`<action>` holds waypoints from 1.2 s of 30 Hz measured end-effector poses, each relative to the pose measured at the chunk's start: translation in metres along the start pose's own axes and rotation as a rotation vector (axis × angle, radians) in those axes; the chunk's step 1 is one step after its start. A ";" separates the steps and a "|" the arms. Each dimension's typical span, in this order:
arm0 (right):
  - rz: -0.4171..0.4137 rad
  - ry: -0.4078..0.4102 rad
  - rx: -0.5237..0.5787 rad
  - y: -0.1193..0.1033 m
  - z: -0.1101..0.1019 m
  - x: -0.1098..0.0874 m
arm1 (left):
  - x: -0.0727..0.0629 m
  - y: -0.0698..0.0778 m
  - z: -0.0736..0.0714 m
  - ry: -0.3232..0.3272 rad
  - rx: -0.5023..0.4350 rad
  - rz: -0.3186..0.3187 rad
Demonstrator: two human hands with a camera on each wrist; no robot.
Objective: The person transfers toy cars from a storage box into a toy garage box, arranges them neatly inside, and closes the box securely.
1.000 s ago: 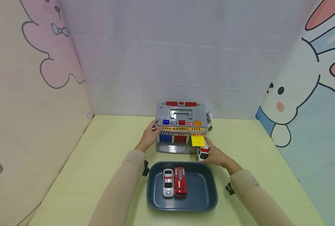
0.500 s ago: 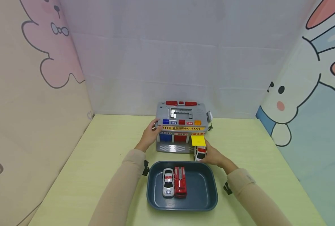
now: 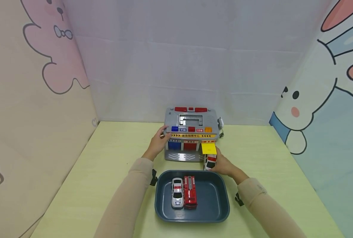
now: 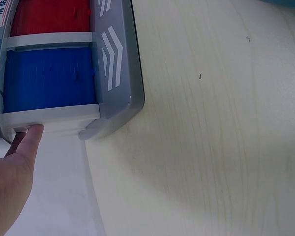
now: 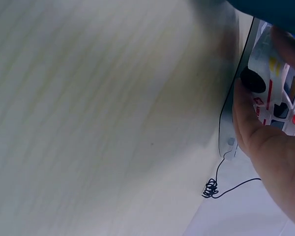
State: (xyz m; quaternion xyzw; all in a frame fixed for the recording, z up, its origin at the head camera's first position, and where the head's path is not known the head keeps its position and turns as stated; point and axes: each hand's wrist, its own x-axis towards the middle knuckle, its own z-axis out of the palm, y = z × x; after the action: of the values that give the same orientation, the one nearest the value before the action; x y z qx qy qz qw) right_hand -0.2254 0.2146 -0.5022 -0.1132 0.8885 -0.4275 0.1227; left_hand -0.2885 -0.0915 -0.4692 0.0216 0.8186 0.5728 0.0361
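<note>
In the head view, my left hand [image 3: 158,143] touches the left side of a grey toy emergency station [image 3: 191,135], its fingers fairly straight. The left wrist view shows those fingers [image 4: 32,140] against the side wall beside the blue garage door [image 4: 49,78]. My right hand [image 3: 224,164] grips a white-and-red toy car [image 3: 210,162] by its sides, thumb at one side and fingers at the other. The car points toward me, its rear just under the raised yellow door [image 3: 209,148] of the right-hand bay. A black wheel [image 5: 253,80] shows between the digits in the right wrist view.
A dark blue tray [image 3: 213,215] stands in front of the station. In it lie a silver police car [image 3: 177,193] and a red fire truck [image 3: 190,192], side by side. A coiled black cord [image 5: 211,188] hangs at the station's right side, and a white cloth wall stands behind.
My right hand has carried the toy car slightly left, bringing it in line with the yellow-doored bay. In the last half second it has shifted very little. The left hand has stayed put.
</note>
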 end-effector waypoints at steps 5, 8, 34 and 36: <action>0.009 -0.001 -0.039 0.000 0.003 0.000 | -0.002 0.000 -0.001 -0.001 0.000 0.008; 0.029 0.005 -0.033 -0.001 0.004 -0.001 | -0.002 0.000 -0.001 -0.001 -0.001 0.008; 0.000 0.016 -0.037 -0.004 0.004 0.001 | -0.001 0.002 0.001 0.000 -0.005 -0.013; -0.003 0.026 -0.042 -0.004 0.004 0.001 | -0.001 0.002 0.001 0.001 -0.004 -0.014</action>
State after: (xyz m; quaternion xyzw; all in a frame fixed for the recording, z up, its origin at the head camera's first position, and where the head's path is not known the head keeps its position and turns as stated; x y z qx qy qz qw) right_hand -0.2249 0.2085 -0.5018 -0.1116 0.8986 -0.4104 0.1080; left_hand -0.2876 -0.0901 -0.4674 0.0155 0.8177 0.5740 0.0395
